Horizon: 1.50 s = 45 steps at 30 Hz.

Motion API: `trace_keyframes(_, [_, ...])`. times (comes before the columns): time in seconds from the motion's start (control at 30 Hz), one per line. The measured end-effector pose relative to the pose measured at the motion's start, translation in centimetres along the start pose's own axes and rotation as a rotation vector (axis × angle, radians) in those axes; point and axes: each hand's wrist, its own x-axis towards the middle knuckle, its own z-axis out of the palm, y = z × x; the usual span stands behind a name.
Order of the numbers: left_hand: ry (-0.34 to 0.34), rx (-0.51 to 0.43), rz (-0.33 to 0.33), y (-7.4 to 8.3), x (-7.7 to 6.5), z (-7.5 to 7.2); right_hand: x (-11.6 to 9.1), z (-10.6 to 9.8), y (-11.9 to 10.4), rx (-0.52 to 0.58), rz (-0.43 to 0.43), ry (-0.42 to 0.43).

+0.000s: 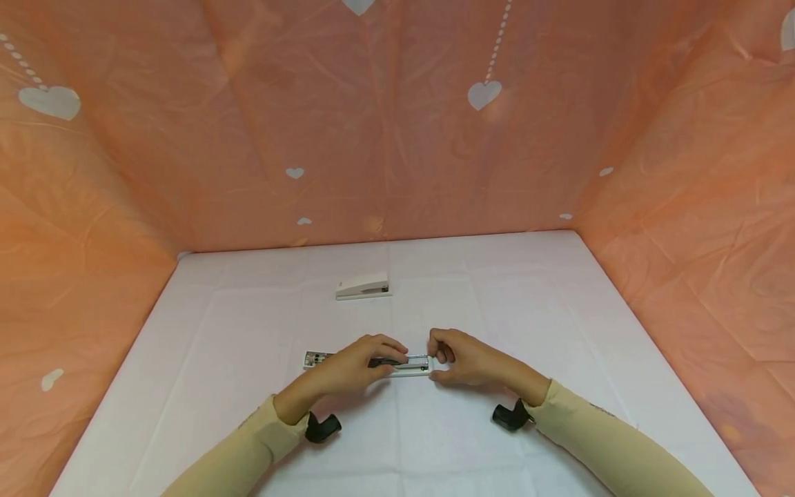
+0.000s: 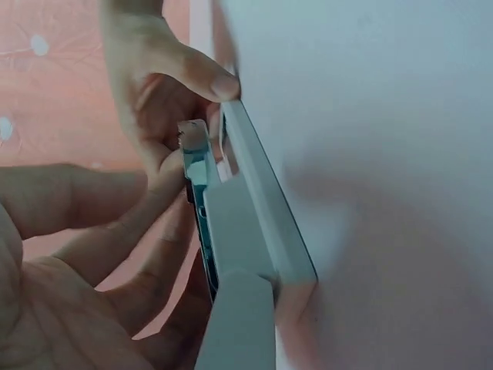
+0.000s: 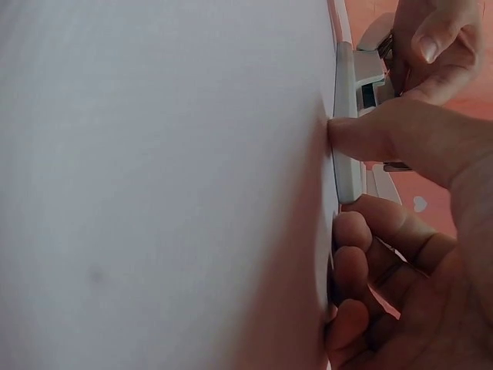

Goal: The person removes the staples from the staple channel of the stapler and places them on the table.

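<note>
A white stapler [image 1: 410, 373] lies opened out on the table, its top arm [image 1: 314, 359] folded back to the left and its metal staple channel [image 1: 419, 362] exposed. My right hand [image 1: 466, 357] pinches the right end of its base between thumb and forefinger; the right wrist view shows the thumb along the base [image 3: 348, 169], other fingers curled below. Over the middle of the stapler is my left hand [image 1: 357, 362]. Seen from the left wrist, its fingers [image 2: 127, 239] reach out fairly straight to the metal parts [image 2: 199, 173], with the thumb apart from them.
A second white stapler [image 1: 363, 286], closed, stands farther back on the white-covered table [image 1: 261, 304]. Orange sheets with white hearts [image 1: 397, 138] hang behind and at both sides. A black wrist-worn device [image 1: 323, 428] sits below the left wrist, another [image 1: 512, 416] below the right.
</note>
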Motion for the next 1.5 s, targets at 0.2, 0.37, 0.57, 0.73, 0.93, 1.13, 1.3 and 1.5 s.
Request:
trace_keyframes(0.2, [0.000, -0.086, -0.039, 0.1, 0.4, -0.1, 0.1, 0.1, 0.0, 0.009, 0.000, 0.004])
trace_keyframes(0.37, [0.014, -0.103, -0.081, 0.2, 0.3, -0.1, 0.1, 0.2, 0.0, 0.004, 0.001, -0.001])
trace_keyframes(0.57, [0.015, -0.123, -0.095, 0.2, 0.4, -0.1, 0.1, 0.2, 0.0, 0.020, 0.036, 0.000])
trace_keyframes(0.73, [0.010, -0.173, -0.173, 0.7, 0.5, -0.3, 0.0, 0.3, 0.1, 0.020, 0.050, 0.001])
trace_keyframes(0.93, [-0.001, -0.238, -0.238, 0.9, 0.5, -0.5, 0.0, 0.2, 0.0, 0.016, 0.057, -0.003])
trace_keyframes(1.13, [-0.022, -0.271, -0.239, 0.8, 0.6, -0.6, 0.0, 0.1, 0.0, 0.017, 0.059, -0.006])
trace_keyframes(1.3, [-0.034, -0.272, -0.234, 1.0, 0.7, -0.8, 0.0, 0.0, -0.1, 0.013, 0.063, -0.004])
trace_keyframes(1.5, [-0.015, -0.258, -0.242, 1.1, 0.6, -0.6, 0.1, 0.1, -0.1, 0.016, 0.060, -0.005])
